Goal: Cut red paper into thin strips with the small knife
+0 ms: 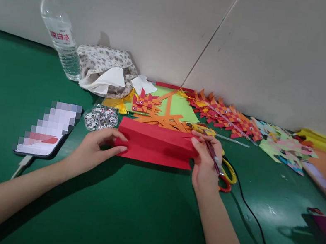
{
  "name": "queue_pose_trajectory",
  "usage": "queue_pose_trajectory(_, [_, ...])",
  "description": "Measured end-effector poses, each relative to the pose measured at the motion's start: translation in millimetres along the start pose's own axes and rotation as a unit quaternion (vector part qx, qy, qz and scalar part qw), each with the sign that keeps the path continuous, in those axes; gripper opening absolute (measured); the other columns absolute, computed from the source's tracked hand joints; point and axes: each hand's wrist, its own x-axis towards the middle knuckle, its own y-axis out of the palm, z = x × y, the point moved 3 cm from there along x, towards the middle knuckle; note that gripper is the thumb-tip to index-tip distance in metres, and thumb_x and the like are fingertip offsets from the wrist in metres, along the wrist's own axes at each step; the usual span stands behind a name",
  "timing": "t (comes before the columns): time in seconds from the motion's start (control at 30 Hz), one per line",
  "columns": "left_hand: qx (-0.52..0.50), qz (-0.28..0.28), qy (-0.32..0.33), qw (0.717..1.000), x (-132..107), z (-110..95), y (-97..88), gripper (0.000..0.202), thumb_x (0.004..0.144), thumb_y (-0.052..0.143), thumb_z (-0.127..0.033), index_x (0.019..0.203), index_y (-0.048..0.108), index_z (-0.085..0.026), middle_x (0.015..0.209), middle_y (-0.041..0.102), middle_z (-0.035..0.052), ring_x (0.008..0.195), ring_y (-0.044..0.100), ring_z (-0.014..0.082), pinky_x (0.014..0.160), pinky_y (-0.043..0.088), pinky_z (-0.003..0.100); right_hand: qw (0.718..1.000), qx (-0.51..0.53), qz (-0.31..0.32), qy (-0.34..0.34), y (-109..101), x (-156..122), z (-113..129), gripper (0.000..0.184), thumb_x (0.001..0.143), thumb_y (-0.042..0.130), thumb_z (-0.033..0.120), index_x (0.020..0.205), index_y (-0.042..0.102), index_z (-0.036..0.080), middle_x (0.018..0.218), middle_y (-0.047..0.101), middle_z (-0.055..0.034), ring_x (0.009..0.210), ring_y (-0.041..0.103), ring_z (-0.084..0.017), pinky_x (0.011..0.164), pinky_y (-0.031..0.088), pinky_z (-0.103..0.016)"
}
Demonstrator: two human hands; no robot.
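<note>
A folded red paper sheet (155,144) lies on the green table (121,215) in front of me. My left hand (97,146) pinches its left edge, thumb and fingers closed on the paper. My right hand (205,161) presses the sheet's right end and also holds a dark red pen (212,152) between its fingers. Yellow and red scissors (227,176) lie just right of that hand.
A phone (49,131) lies at the left on a cable. Nearby are a dish of googly eyes (101,118), a water bottle (60,34), a cloth with tissues (105,70), orange strips on green paper (167,116), woven paper fish (232,119) and a black cord (257,231).
</note>
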Motion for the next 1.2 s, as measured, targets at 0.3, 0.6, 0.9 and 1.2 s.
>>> queue_pose_trajectory(0.3, [-0.048, -0.055, 0.053, 0.996, 0.1, -4.0, -11.8, 0.018, 0.075, 0.07, -0.026, 0.09, 0.062, -0.02, 0.088, 0.069, 0.0024, 0.081, 0.066, 0.0168, 0.073, 0.055, 0.028, 0.985, -0.054, 0.165, -0.017, 6.2, -9.6, 3.0, 0.036, 0.066, 0.072, 0.012, 0.092, 0.051, 0.024, 0.103, 0.069, -0.0042, 0.1, 0.066, -0.023, 0.092, 0.046, -0.042])
queue_pose_trajectory(0.6, [0.037, -0.062, 0.167, 0.983, -4.4, -7.9, -16.2, 0.027, 0.089, 0.053, -0.016, 0.088, 0.076, -0.029, 0.138, 0.053, 0.0002, 0.126, 0.051, 0.0214, 0.107, 0.043, 0.035, 0.896, -0.272, 0.331, -0.118, 22.7, -28.4, 12.6, 0.029, 0.075, 0.076, 0.031, 0.09, 0.052, 0.025, 0.11, 0.07, -0.0079, 0.104, 0.064, -0.028, 0.091, 0.046, -0.045])
queue_pose_trajectory(0.9, [-0.032, 0.033, -0.023, 0.999, -1.2, -0.4, -4.4, 0.044, 0.094, 0.043, -0.044, 0.133, 0.056, -0.027, 0.143, 0.051, 0.004, 0.135, 0.043, 0.0295, 0.108, 0.042, 0.044, 0.789, -0.438, 0.368, -0.225, 23.8, -25.8, 5.9, 0.034, 0.072, 0.076, 0.031, 0.094, 0.05, 0.025, 0.115, 0.068, -0.0097, 0.107, 0.062, -0.03, 0.102, 0.034, -0.058])
queue_pose_trajectory(1.2, [0.07, 0.092, 0.051, 0.992, -3.2, -1.8, 1.3, 0.061, 0.08, 0.066, -0.031, 0.137, 0.043, -0.027, 0.134, 0.058, 0.0087, 0.114, 0.061, 0.0257, 0.096, 0.05, 0.039, 0.775, -0.457, 0.33, -0.285, 24.6, -29.6, 4.7, 0.025, 0.076, 0.071, 0.02, 0.09, 0.051, 0.025, 0.104, 0.071, -0.0059, 0.099, 0.064, -0.027, 0.105, 0.031, -0.056])
